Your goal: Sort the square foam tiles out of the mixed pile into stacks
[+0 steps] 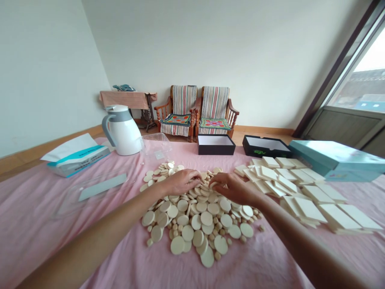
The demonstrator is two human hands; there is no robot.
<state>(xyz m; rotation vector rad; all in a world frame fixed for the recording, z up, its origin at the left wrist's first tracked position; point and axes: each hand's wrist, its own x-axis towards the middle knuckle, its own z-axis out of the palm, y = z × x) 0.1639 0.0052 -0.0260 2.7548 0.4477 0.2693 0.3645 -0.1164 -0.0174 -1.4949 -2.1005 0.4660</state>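
Observation:
A heap of pale round wooden discs (206,218) lies on the pink cloth, with small wooden beads or cubes (221,232) mixed in. Over the far part of this heap is my left hand (183,182), its fingers bent and drawn together, pointing right. Facing it across a narrow gap, my right hand (233,187) has curled fingers and the thumb tucked beneath. Both sets of fingertips are down among the discs. Whatever they pinch is too small and hidden to make out.
Stacks of rectangular wooden tiles (313,192) lie right. Behind are a black box (216,149), a black lid-like tray (266,150) and a turquoise box (339,160). Leftward are a white jug (124,134), a tissue pack (78,159) and clear plastic containers (67,198).

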